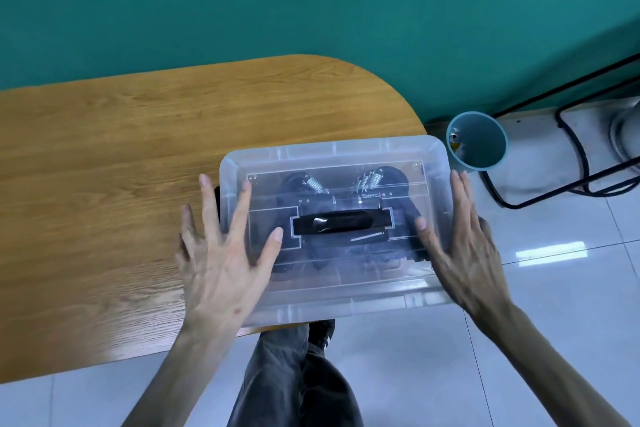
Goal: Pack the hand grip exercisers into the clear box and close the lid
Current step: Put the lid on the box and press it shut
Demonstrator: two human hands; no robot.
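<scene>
The clear box sits at the right end of the wooden table, overhanging its edge. Its clear lid with a black handle lies on top. Through the plastic I see black hand grip exercisers with metal springs inside. My left hand lies flat with spread fingers on the lid's left part. On the lid's right edge rests my right hand, fingers apart. Neither hand grips anything.
The wooden table reaches left and ends in a rounded right corner. A teal bin stands on the tiled floor right of the box, beside a black metal frame. My legs are below the table edge.
</scene>
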